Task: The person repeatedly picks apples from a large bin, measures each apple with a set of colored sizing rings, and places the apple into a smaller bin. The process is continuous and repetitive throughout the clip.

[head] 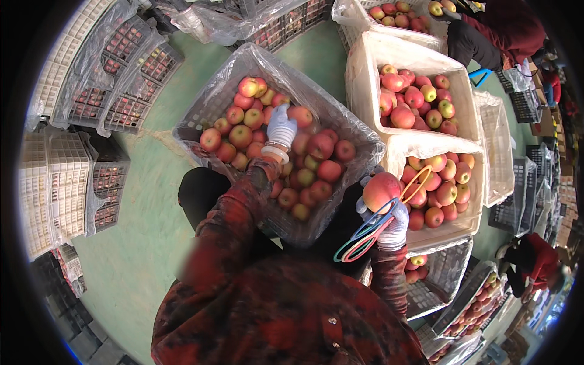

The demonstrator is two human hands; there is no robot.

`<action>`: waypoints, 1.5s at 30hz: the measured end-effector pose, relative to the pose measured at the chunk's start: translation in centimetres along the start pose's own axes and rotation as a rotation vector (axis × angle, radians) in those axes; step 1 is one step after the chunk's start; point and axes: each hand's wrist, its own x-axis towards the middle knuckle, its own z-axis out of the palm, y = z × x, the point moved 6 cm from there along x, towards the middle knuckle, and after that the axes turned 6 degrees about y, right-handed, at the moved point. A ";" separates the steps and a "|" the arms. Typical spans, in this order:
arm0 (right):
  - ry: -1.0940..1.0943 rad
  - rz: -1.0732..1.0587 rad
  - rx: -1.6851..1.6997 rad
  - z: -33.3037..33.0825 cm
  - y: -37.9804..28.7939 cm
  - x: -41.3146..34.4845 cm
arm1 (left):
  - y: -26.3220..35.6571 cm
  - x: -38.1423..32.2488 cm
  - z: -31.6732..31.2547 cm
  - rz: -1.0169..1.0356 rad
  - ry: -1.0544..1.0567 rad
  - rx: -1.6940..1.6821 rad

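Observation:
My left hand (281,125), in a white knit glove with a white bangle at the wrist, reaches into a plastic-lined crate (200,98) of red and yellow-green apples. Its fingers point down among the fruit, against a red apple (301,117); whether they grip it is hidden. On the right, my right hand (393,223), gloved too, holds up a large red apple (382,191). Several coloured plastic rings (360,242), blue, green and red, hang from the same hand, and an orange ring (417,183) sticks out beyond the apple.
White lined crates (365,82) of apples stand to my right, with a dark crate (438,292) behind. Stacked crates (123,82) line the left side. A person in a dark red top (506,32) sits at the upper right; another person (534,264) bends at the right.

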 end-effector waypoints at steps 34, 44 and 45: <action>-0.231 -0.226 -0.173 5.0 -2.1 -5.4 | 20.2 -11.3 -6.3 -0.225 -1.027 -1.158; -0.084 -0.222 0.315 -2.6 -2.6 -11.1 | 23.1 -18.9 -2.8 -0.362 -0.996 -1.112; -0.033 -0.210 0.319 -4.0 -2.3 -12.0 | 23.8 -19.6 -2.7 -0.307 -1.017 -1.068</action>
